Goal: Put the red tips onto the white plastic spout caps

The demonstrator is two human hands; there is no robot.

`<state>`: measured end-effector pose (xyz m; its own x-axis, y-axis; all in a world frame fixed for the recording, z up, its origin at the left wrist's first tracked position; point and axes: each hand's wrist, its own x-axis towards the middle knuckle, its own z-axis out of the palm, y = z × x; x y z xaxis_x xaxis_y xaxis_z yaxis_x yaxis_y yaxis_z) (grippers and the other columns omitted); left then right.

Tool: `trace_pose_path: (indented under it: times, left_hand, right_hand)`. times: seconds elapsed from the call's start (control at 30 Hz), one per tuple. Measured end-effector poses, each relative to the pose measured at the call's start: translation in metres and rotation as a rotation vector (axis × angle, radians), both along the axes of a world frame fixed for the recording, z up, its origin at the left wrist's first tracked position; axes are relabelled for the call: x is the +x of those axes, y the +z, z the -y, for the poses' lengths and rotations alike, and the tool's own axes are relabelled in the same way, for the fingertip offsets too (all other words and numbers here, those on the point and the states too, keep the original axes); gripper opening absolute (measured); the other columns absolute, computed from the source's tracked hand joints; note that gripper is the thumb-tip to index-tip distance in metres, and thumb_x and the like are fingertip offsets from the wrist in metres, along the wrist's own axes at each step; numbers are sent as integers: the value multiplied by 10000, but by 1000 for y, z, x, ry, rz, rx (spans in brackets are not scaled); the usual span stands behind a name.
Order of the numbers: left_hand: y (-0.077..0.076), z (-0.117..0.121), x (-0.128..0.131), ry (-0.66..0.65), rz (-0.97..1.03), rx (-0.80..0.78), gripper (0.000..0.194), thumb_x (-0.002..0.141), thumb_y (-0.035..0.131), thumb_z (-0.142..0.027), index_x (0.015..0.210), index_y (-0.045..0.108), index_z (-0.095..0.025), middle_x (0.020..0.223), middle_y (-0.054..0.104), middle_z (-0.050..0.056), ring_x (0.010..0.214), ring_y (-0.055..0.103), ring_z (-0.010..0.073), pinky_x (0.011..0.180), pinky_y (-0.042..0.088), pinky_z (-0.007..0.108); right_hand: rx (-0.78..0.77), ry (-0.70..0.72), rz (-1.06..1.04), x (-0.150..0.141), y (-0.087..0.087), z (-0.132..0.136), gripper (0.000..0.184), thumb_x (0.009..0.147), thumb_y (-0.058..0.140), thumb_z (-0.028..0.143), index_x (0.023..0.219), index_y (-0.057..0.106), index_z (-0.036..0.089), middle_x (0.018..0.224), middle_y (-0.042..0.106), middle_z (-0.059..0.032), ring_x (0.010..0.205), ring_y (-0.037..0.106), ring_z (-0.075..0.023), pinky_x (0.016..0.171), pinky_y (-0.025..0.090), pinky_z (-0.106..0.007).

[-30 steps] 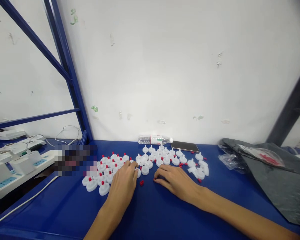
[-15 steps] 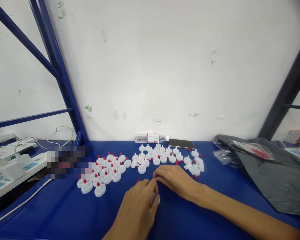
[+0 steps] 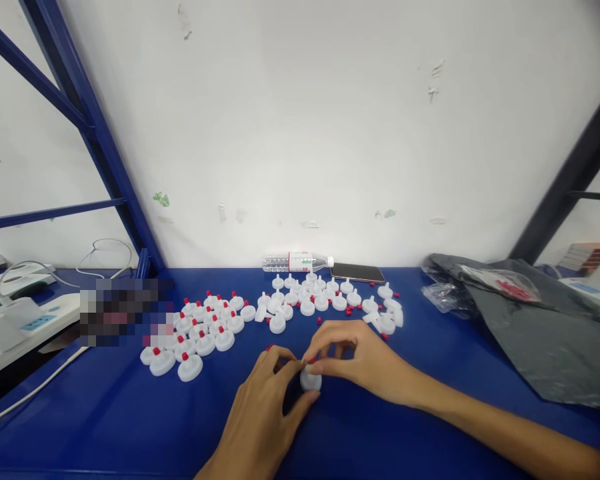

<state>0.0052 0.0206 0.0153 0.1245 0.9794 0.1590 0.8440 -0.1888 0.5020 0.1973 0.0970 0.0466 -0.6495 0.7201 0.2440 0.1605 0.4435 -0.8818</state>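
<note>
A white nozzle cap (image 3: 311,382) stands on the blue tabletop between my hands. My left hand (image 3: 260,403) is curled round it, thumb at its near side and fingers at its far left. My right hand (image 3: 367,360) pinches at its top, where a small red tip cap (image 3: 313,361) shows between thumb and fingers. Beyond my hands spreads a loose group of white nozzle caps (image 3: 307,307) without red tips, with several small red tip caps (image 3: 349,311) scattered among them. Left of my hands stand many nozzle caps with red tips (image 3: 205,343).
A clear plastic bottle (image 3: 300,262) lies along the wall beside a dark phone (image 3: 357,273). At right, a grey plastic bag (image 3: 545,347) carries a clear bag of red pieces (image 3: 513,289). Power strips (image 3: 50,317) and a white cable (image 3: 45,392) lie at left. Blue frame posts (image 3: 105,153) flank the table.
My right hand has come in over the nozzle cap and now pinches a red tip cap at its top. My left hand has opened out around the cap, uncovering it. The view has tilted slightly.
</note>
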Motion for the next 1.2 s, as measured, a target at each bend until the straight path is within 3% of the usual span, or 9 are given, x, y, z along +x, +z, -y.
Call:
trace_pose_path:
  times: [0.2, 0.4, 0.57, 0.67, 0.73, 0.8, 0.93, 1.07, 1.2]
  left_hand:
    - [-1, 0, -1, -1, 36, 13, 162, 941, 633, -274, 1075, 725, -276, 1166, 659, 43, 1067, 650, 237, 916, 554, 400]
    - [-6, 6, -1, 27, 164, 219, 580, 925, 648, -345, 1465, 445, -282, 1199, 633, 65, 909, 690, 183, 814, 608, 335]
    - [-12, 10, -1, -134, 48, 483, 219, 1010, 513, -206, 1149, 660, -290, 1147, 651, 43, 837, 710, 119, 716, 586, 214]
    - [-16, 8, -9, -147, 6, 552, 274, 1023, 454, -132, 1124, 674, -260, 1060, 693, 31, 920, 726, 116, 826, 575, 190]
    - [-16, 7, -20, -84, -95, 571, 292, 1022, 438, -134, 1124, 685, -252, 1080, 707, 37, 957, 732, 136, 846, 577, 211]
    - [-12, 6, -35, 19, -229, 522, 319, 1017, 412, -140, 1095, 702, -250, 1098, 718, 39, 927, 744, 161, 790, 591, 244]
    - [5, 5, -61, 263, -373, 304, 328, 1002, 417, -182, 1088, 726, -254, 1136, 743, 46, 910, 760, 231, 693, 584, 316]
    - [21, 4, -70, 400, -378, 124, 332, 998, 445, -217, 1194, 711, -259, 1247, 734, 48, 993, 754, 264, 738, 579, 352]
    - [23, 4, -69, 401, -370, 60, 357, 1008, 428, -223, 1229, 704, -272, 1288, 726, 42, 1061, 738, 261, 791, 580, 355]
  right_hand:
    - [-4, 24, 62, -3, -11, -3, 122, 839, 803, 341, 919, 832, 254, 838, 762, -6, 750, 681, -160, 657, 474, -261]
    - [-46, 6, 45, -8, -13, -3, 203, 806, 819, 378, 917, 778, 212, 777, 746, 0, 689, 662, -152, 610, 459, -251]
    - [-179, 85, -52, -11, -20, 1, 380, 790, 825, 369, 1060, 592, 240, 870, 754, 20, 713, 680, -149, 641, 501, -256]
    - [-33, 161, 70, -2, -7, -5, 424, 763, 851, 346, 1113, 628, 262, 994, 736, 19, 756, 676, -139, 651, 511, -244]
    - [162, 114, 189, 10, 10, -14, 340, 810, 822, 352, 1107, 680, 269, 1019, 732, 10, 791, 672, -143, 678, 515, -251]
    - [368, -11, 320, 28, 27, -25, 197, 915, 722, 371, 1077, 714, 259, 1007, 745, -4, 833, 674, -161, 750, 519, -289]
    - [592, -184, 607, 67, 43, -46, 284, 966, 626, 490, 1079, 748, 260, 1052, 750, -61, 1020, 664, -272, 889, 508, -430]
    - [586, -211, 749, 90, 33, -59, 344, 931, 658, 523, 1130, 765, 264, 1094, 749, -107, 1125, 632, -353, 939, 493, -504]
    - [602, -124, 791, 91, 23, -64, 206, 964, 640, 391, 1020, 782, 253, 1021, 776, -78, 1045, 671, -325, 930, 489, -469]
